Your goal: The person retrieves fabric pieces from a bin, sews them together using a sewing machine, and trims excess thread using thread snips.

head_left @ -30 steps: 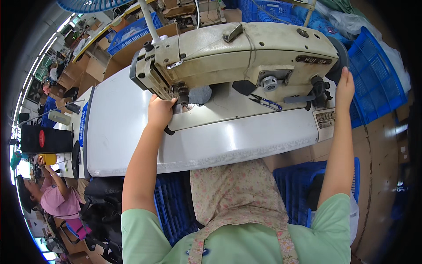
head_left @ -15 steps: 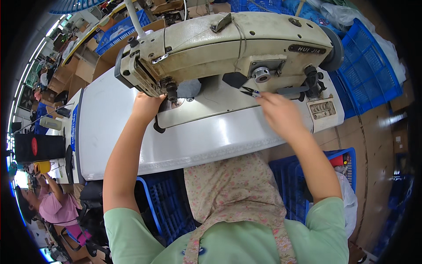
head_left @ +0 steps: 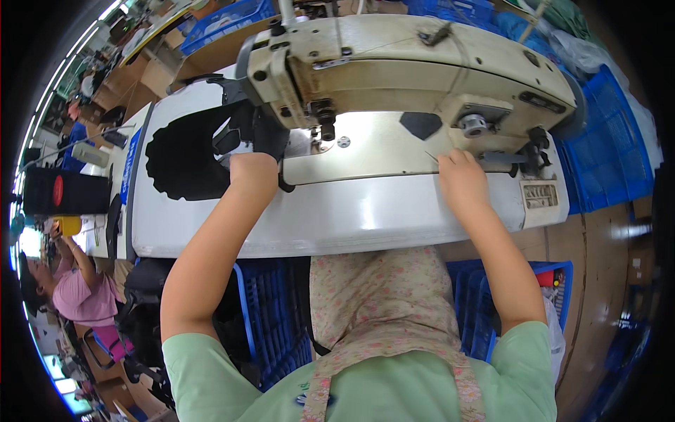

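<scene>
A cream sewing machine stands on a white table, its needle area between my two hands. My left hand is closed on the near edge of a black fabric piece with a scalloped outline and an opening in its middle; its fingertips are mostly hidden. The fabric lies left of the needle, partly under the machine head. At the front of the machine bed, my right hand is curled round thread snips, of which only the thin tip shows. Just beyond it, a small dark five-sided patch lies on the bed.
Blue plastic crates stand under the table, one beside my left leg and one at my right. A larger blue crate is right of the machine. At far left another person in pink sits by a black box.
The black fabric now shows spread left of the needle, with my left hand at its edge. A grey piece by the needle is gone from there. The snips' open blades no longer show.
</scene>
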`<state>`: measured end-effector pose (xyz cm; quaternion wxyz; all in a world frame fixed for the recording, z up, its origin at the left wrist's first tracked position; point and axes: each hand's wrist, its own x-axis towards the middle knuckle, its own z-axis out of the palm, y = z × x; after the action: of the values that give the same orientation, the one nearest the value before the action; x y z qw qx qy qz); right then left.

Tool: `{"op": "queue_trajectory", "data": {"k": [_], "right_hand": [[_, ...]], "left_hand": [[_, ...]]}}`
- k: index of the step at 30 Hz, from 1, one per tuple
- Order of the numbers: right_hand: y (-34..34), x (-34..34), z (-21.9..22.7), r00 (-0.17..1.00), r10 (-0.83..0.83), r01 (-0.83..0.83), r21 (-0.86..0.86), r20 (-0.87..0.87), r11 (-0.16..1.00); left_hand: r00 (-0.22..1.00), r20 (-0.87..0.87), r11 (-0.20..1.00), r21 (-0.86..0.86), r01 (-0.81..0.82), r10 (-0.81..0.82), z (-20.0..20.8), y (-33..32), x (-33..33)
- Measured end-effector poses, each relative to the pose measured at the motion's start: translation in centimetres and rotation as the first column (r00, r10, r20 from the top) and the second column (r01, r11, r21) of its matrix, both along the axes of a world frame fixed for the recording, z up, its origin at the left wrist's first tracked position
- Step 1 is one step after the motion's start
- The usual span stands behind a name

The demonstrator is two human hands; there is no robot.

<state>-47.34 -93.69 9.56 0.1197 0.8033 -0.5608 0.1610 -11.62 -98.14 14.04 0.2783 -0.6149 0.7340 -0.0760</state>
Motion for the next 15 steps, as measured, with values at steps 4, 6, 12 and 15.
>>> {"op": "queue_trajectory", "data": {"k": [4, 6, 12, 15], "right_hand": [[2.1, 4.5, 2.7, 0.910, -0.004, -0.079, 0.182, 0.414, 0.980], [2.5, 6.7, 3.1, 0.752, 0.029, -0.261, 0.258, 0.659, 0.930], [0.2, 14.6, 2.3, 0.813, 0.204, -0.412, 0.291, 0.545, 0.863], [-1.5, 18.1, 1.1, 0.828, 0.284, -0.392, 0.137, 0.484, 0.910]], "left_hand": [[0.992, -0.036, 0.991, 0.068, -0.117, 0.120, -0.3, 1.3, 1.9], [0.984, -0.169, 0.977, -0.192, -0.090, 0.058, -1.2, 2.4, 2.0], [0.925, -0.368, 0.907, -0.354, -0.229, 0.090, -3.7, 3.5, 2.2], [0.909, -0.413, 0.901, -0.375, -0.218, 0.048, -3.6, 3.6, 2.1]]}}
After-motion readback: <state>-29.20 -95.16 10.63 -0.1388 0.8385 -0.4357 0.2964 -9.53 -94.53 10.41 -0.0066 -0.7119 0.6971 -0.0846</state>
